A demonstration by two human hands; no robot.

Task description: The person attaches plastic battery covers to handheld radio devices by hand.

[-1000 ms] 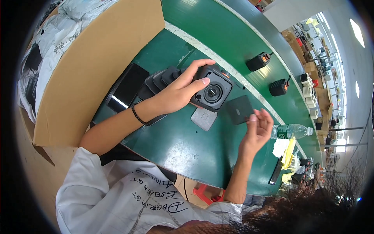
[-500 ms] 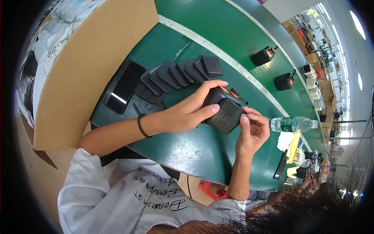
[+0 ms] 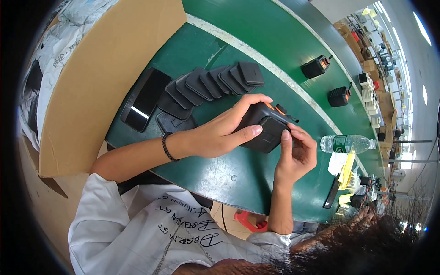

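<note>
A boxy black device (image 3: 250,120) with orange parts and a short dark strap or stub on top is held above the green table. My left hand (image 3: 228,130) wraps round its left side, fingers over the top and thumb on the front. On that front sits a flat black square cover (image 3: 271,136). My right hand (image 3: 298,153) grips the device's right edge, its thumb on the cover's rim and its fingers bent behind. Left of the device, several black square covers (image 3: 201,87) lie overlapping in a curved row, beside a black phone (image 3: 146,99).
A large cardboard box (image 3: 91,87) with plastic bags stands at the left. Two similar black devices (image 3: 316,67) stand on the green strip beyond the white line. To the right are a plastic bottle (image 3: 347,144), a yellow strip (image 3: 346,172) and another person's hands (image 3: 360,217).
The device has turned slightly in my hands, and the cover now lies flatter against its front. My right thumb has shifted a little along the cover's edge.
</note>
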